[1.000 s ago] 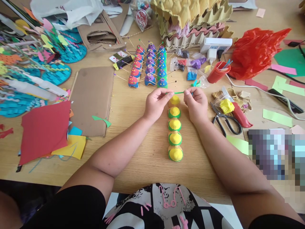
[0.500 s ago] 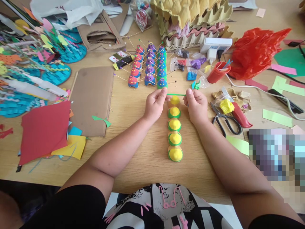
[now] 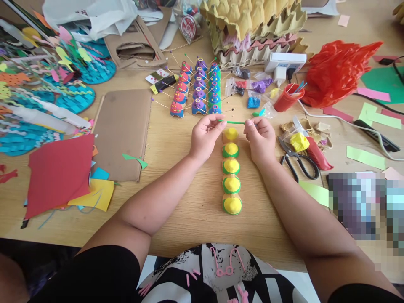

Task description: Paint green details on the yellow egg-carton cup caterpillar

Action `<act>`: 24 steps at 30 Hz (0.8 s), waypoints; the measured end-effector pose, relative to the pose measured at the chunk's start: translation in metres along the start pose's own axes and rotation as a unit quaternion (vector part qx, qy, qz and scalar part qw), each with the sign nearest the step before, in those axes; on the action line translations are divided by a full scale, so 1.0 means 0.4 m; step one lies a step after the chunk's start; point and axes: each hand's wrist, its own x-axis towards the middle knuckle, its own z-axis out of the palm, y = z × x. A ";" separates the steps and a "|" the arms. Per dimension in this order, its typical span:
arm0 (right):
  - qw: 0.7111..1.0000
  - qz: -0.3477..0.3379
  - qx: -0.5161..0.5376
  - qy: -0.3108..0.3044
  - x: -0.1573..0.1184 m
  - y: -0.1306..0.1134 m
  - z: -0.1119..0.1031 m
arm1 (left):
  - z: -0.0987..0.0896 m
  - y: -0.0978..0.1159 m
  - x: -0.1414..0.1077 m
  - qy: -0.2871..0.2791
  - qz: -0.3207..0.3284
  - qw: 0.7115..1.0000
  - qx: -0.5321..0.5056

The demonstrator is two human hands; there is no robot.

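Between my two hands a thin green clay strip [image 3: 233, 122] is held level, one end in each. My left hand [image 3: 204, 136] pinches its left end between thumb and fingers. The right end is in the closed fingers of my right hand [image 3: 261, 139]. Just below the strip runs a row of egg-carton cups [image 3: 231, 184] topped with yellow clay. The nearer cups have green clay around their base; the farthest yellow cup [image 3: 230, 134] shows no green edge. Beyond my left hand stand decorated rows of red cups [image 3: 180, 97], purple cups [image 3: 199, 93] and blue-green cups [image 3: 215, 97].
Scissors [image 3: 298, 162], a red-handled knife [image 3: 318, 153] and yellow clay [image 3: 299, 142] lie right of my right hand. Farther back are a red cup [image 3: 288, 97], a power strip [image 3: 285, 62] and egg trays [image 3: 252, 25]. Cardboard [image 3: 123, 130] and red paper [image 3: 59, 170] lie left.
The fingers of my left hand have opened out a little and shifted along the green strip's end. The strip now looks slightly higher and my right hand has barely moved.
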 end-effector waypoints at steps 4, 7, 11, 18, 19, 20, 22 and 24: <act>1.000 -0.010 -0.021 0.006 0.001 0.001 -0.003 | -0.001 0.010 -0.005 -0.006 -0.029 0.999 -0.019; 0.999 -0.013 -0.033 0.005 0.001 0.005 -0.006 | -0.001 0.018 -0.008 -0.009 -0.032 0.999 -0.012; 0.999 -0.019 -0.045 0.005 0.001 0.009 -0.008 | 0.000 0.024 -0.009 -0.010 -0.016 1.000 0.008; 0.999 -0.010 -0.039 0.013 0.001 -0.001 -0.006 | -0.001 0.018 -0.006 -0.006 -0.027 1.000 0.011; 0.999 -0.009 -0.038 0.013 0.001 -0.002 -0.005 | -0.002 0.014 -0.005 -0.005 -0.026 1.000 0.015; 0.999 -0.010 -0.036 0.013 0.001 -0.003 -0.005 | -0.004 0.009 -0.003 -0.002 -0.022 1.000 0.020; 0.999 -0.017 -0.035 0.012 0.002 -0.003 -0.006 | -0.007 0.000 0.001 0.004 -0.010 1.000 0.028; 0.999 -0.020 -0.039 0.011 0.002 -0.001 -0.006 | -0.009 -0.008 0.003 0.008 0.000 1.000 0.030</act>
